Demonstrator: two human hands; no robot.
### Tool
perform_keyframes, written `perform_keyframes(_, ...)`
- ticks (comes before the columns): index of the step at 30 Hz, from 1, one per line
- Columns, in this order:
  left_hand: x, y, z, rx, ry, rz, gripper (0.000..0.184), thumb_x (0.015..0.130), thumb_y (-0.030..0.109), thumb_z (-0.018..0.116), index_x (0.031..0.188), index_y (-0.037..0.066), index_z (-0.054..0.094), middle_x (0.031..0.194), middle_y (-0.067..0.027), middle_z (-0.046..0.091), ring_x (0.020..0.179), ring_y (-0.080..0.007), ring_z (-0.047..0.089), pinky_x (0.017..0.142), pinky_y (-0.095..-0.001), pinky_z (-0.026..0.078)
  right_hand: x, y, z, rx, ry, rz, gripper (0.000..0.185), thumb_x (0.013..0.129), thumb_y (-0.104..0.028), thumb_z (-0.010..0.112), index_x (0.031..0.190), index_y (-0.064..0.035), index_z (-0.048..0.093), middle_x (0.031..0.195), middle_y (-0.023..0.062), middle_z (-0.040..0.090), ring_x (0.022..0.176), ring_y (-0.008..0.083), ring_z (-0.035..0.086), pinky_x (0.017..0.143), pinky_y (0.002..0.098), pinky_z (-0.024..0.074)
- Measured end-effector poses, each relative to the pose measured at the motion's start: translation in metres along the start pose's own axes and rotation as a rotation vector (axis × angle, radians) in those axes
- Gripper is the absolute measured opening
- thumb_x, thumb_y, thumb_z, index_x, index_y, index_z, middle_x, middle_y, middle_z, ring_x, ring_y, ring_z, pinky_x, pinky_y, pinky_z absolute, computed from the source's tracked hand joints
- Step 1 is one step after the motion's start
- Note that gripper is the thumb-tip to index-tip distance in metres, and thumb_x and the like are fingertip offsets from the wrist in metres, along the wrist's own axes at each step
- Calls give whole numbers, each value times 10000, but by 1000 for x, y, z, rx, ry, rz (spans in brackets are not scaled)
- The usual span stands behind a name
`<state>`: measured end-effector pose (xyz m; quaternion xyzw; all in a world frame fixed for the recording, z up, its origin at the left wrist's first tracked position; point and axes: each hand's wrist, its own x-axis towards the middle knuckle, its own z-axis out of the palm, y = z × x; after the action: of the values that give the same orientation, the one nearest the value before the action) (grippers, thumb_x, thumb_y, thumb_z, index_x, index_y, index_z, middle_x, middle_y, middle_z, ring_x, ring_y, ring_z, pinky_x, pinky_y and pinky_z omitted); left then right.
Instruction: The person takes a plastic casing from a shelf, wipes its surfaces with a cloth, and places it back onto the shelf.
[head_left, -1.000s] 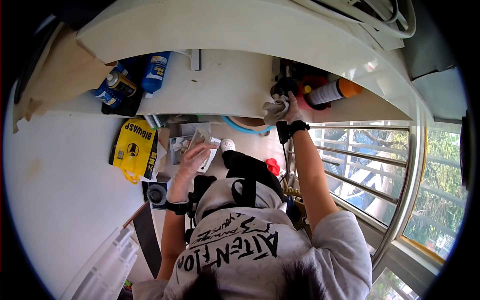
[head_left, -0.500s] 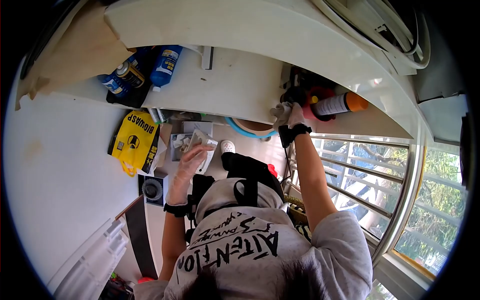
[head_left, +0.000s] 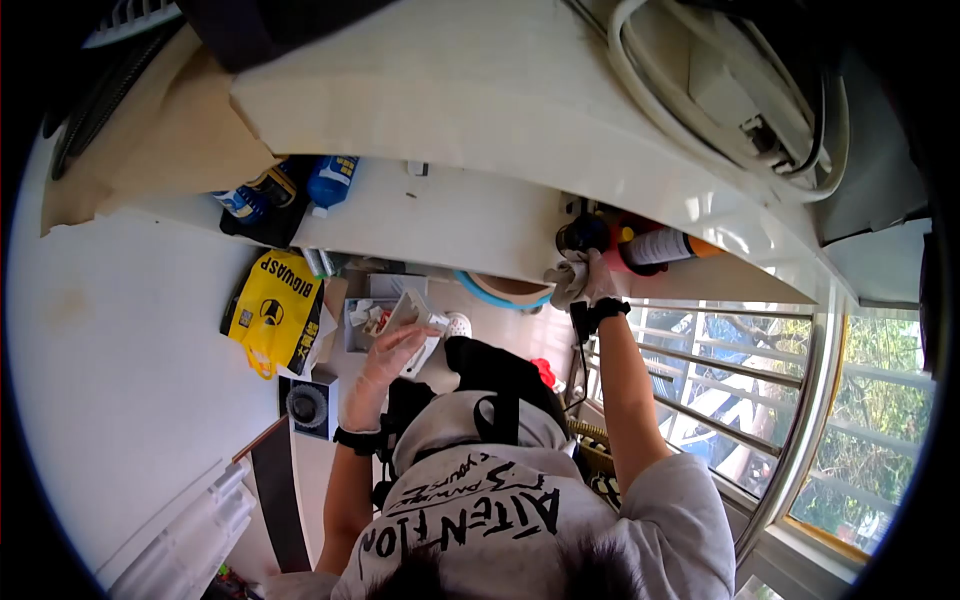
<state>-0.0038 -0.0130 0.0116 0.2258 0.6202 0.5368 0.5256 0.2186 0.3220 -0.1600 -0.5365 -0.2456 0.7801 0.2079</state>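
Shelf [head_left: 470,220]: the view has been tilted, and more of the blue bottle [head_left: 332,182] is now covered by the counter [head_left: 430,110]; the cloth is kept at the right end, so no new stage seems to have been reached.
Right hand [head_left: 603,278]: closed on the grey cloth [head_left: 568,280], held beside the dark round item [head_left: 583,235]; contact cannot be told.
Left hand [head_left: 392,352]: fingers curled over the white tray [head_left: 413,308], well apart from the cloth.
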Motion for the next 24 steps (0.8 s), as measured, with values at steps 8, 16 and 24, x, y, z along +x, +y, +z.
perform_keyframes(8, 9, -9, -8, -78, -121, 91, 251, 831, 220, 525, 975, 37, 619, 1121, -67, 482, 1056, -155, 441, 908, -253, 307, 0, 1, 21, 106, -1, -150, 360, 843, -365, 418, 851, -30, 551, 737, 105, 580, 664, 248, 581, 646, 350, 499)
perform_keyframes(16, 0, -32, -31, 193, 4, 276, 191, 826, 224, 522, 854, 64, 622, 915, -64, 586, 1007, -163, 454, 942, -319, 287, -154, 10, 115, 140, -591, -160, 483, 770, -279, 548, 1135, 18, 440, 999, 120, 531, 948, 243, 519, 874, 349, 404)
perform_keyframes(24, -62, 35, -45, 26, 217, 434, 351, 885, 314, 387, 995, 15, 535, 987, -90, 542, 948, -194, 471, 902, -259, 300, -286, 60, 229, -46, -735, -121, 425, 614, 38, 439, 1036, -7, 453, 997, 82, 516, 931, 195, 511, 884, 301, 390)
